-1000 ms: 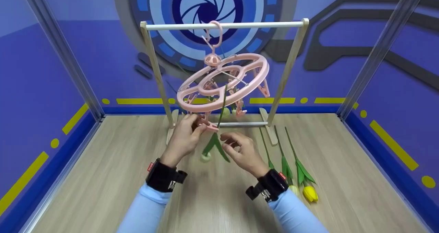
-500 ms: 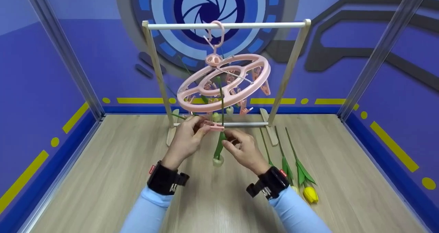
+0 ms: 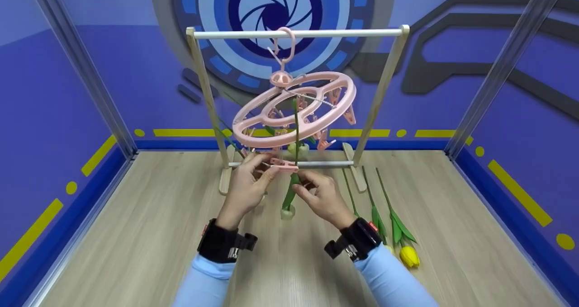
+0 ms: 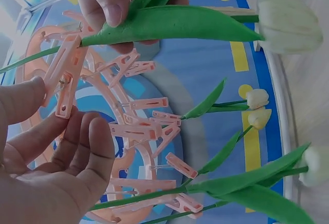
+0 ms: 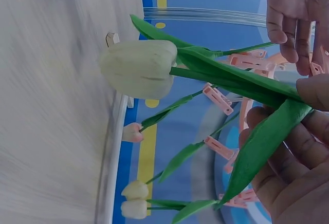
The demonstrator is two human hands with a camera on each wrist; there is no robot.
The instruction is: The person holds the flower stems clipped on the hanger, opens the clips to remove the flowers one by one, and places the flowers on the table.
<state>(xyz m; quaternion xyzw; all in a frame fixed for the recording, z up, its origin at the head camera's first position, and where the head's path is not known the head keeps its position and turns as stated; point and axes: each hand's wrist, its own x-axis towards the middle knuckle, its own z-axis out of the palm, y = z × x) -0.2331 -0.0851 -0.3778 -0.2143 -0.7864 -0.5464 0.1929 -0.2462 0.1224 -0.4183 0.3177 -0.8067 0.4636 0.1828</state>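
My left hand point(image 3: 246, 187) pinches a pink clothespin point(image 4: 64, 75) between thumb and index finger, the other fingers loosely curled. Its jaw end lies at the stem of a white artificial tulip point(image 5: 139, 70), which points bloom-down. Just below the clothespin, my right hand point(image 3: 323, 198) holds this tulip by thumb and fingers where the green leaves point(image 4: 175, 24) join the stem. The clothespin belongs to a round pink drying hanger point(image 3: 294, 137), tilted down toward the left. Behind the hands, several other tulips hang bloom-down from its clips, among them a white tulip point(image 4: 313, 165).
A wooden rack with a white top bar point(image 3: 344, 33) carries the hanger. On the table to the right lie a yellow tulip point(image 3: 409, 256) and other tulips, partly behind the right wrist. Blue printed walls point(image 3: 511, 130) enclose the table.
My right hand, apart from the tulip a second ago, now grips it below the clothespin. The tulip has swung to the right and hangs straighter. My left fingers have shifted on the clothespin.
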